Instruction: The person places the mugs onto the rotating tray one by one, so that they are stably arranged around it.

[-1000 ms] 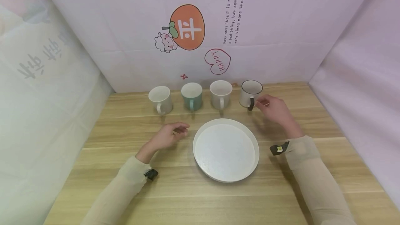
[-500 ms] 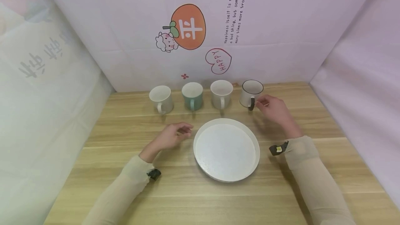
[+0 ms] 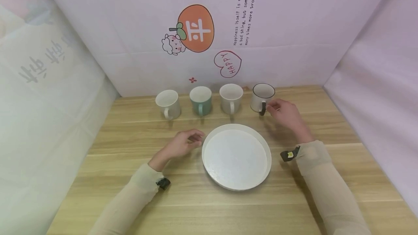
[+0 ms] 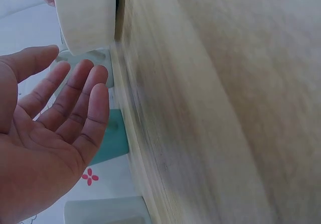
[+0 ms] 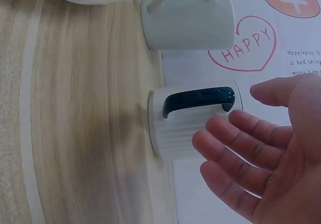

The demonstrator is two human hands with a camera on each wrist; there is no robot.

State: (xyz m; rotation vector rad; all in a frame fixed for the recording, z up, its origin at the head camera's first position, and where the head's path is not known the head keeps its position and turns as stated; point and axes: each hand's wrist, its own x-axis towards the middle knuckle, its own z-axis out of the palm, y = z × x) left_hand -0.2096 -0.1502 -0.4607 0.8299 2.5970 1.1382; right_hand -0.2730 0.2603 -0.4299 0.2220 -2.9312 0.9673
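Note:
A round white tray (image 3: 236,159) lies on the wooden table. My left hand (image 3: 184,143) is at the tray's left rim, fingers loosely bent with nothing in them; the left wrist view shows its palm and the tray wall (image 4: 86,18) just beyond the fingertips. At the back right stands a white mug with a dark rim and dark handle (image 3: 259,99). Beside that handle, my right hand (image 3: 286,114) has its thumb and fingers apart. In the right wrist view the ribbed mug (image 5: 185,131) shows between and behind the fingers, which hold nothing.
Three more mugs stand in the back row, handles facing me: a white one (image 3: 170,106) on the left, a teal one (image 3: 203,104) and another white one (image 3: 228,102). Printed white cloth (image 3: 277,61) rises behind them, with cloth walls at both sides.
My left hand has moved right, up to the tray's left rim. The right hand stays almost still beside the dark-handled mug. Mugs and tray keep their places.

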